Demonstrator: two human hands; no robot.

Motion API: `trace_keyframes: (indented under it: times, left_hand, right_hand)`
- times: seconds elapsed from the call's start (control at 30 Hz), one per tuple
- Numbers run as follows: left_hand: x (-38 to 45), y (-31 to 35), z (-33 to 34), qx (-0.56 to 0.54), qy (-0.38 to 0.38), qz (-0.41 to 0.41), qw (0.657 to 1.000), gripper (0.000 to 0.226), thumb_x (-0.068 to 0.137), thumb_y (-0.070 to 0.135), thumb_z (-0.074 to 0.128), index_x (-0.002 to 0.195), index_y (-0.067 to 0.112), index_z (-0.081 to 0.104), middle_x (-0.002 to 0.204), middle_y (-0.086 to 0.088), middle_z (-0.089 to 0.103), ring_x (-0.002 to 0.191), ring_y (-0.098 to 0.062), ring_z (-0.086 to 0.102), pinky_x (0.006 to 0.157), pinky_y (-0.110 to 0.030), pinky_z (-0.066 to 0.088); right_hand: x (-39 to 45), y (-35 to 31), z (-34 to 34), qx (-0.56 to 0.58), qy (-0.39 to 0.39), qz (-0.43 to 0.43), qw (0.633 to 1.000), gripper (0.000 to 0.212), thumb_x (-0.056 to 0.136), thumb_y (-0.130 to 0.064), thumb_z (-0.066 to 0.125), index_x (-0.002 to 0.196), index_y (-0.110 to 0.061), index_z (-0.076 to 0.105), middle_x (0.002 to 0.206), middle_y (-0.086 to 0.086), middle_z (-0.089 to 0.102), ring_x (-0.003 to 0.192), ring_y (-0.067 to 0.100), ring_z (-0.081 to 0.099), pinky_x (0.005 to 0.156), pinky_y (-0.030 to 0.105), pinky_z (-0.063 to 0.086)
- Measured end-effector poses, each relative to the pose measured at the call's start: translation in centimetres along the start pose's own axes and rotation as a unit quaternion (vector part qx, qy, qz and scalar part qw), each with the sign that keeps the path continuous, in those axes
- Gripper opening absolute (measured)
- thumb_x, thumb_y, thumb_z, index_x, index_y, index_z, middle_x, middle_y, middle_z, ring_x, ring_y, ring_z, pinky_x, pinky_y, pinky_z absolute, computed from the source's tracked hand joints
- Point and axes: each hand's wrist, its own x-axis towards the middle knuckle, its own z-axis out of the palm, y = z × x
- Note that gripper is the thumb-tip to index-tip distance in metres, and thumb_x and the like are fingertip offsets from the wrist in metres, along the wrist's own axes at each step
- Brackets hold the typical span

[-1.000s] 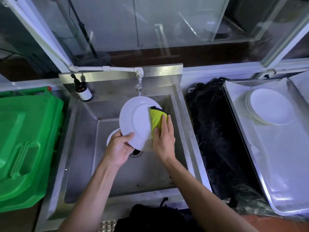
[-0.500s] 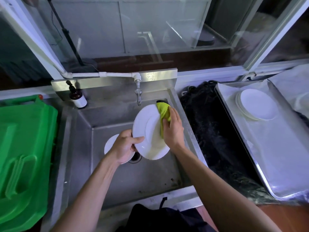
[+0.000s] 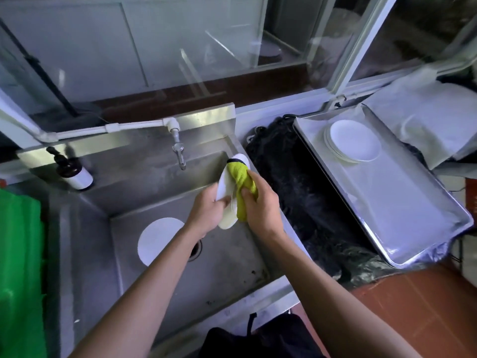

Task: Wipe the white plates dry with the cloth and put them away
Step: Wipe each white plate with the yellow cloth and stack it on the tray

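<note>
Tilted edge-on since before, the plate (image 3: 224, 188) is gripped by the left hand (image 3: 206, 211) while the right hand (image 3: 260, 205) clutches the cloth (image 3: 241, 182), wiping; next, probably stacking it on the tray (image 3: 402, 213) at right.

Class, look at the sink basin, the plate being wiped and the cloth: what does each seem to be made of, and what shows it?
Sink basin: likely stainless steel, dull grey brushed sheen with folded corners.
Plate: probably glazed ceramic, possibly melamine; smooth, glossy white.
Cloth: looks like knitted or microfibre fabric, yellow-green, textured and bunched in soft folds.
</note>
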Motion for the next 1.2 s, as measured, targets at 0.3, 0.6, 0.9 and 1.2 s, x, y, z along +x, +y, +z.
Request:
trace_keyframes:
  times: [0.3,0.6,0.9,1.2]
  left_hand:
    - [5.2,3.6,5.3,0.324,-0.008,0.127,0.938,0.013,0.098,0.015,0.053,0.086,0.02,0.053,0.068,-0.002,0.051,0.061,-0.029,0.047,0.05,-0.035,0.029]
    - [9.3,8.2,12.6,0.54,-0.088,0.229,0.805,0.067,0.09,-0.002,0.045,0.143,0.038,0.049,0.114,-0.011,0.072,0.098,-0.039,0.068,0.075,-0.044,0.053]
    - [12.2,12.1,21.8,0.574,-0.09,0.308,0.753,0.071,0.086,-0.008,0.046,0.148,0.027,0.048,0.144,-0.003,0.059,0.105,-0.037,0.067,0.08,-0.044,0.052]
    - [15.9,14.3,32.2,0.644,-0.132,0.327,0.679,0.069,0.088,-0.003,0.045,0.15,0.027,0.039,0.142,0.005,0.057,0.124,-0.024,0.06,0.085,-0.041,0.054]
  right_hand:
    - [0.1,4.8,-7.7,0.005,0.099,0.092,0.991,0.043,0.094,-0.014,0.058,0.133,-0.033,0.059,0.119,-0.014,0.069,0.108,0.007,0.064,0.097,0.039,0.052]
    - [0.3,9.6,-14.5,-0.02,0.139,0.102,0.985,0.039,0.095,-0.017,0.06,0.132,-0.029,0.059,0.121,-0.013,0.065,0.11,0.011,0.06,0.093,0.036,0.049]
    - [3.0,14.5,-23.8,-0.021,0.179,0.091,0.979,0.039,0.089,-0.014,0.053,0.124,-0.027,0.065,0.112,-0.007,0.072,0.096,0.01,0.059,0.078,0.023,0.04]
    - [4.6,21.9,-30.5,-0.017,0.197,0.127,0.972,0.031,0.095,-0.021,0.054,0.118,-0.042,0.056,0.099,-0.02,0.066,0.086,0.007,0.06,0.072,0.03,0.051]
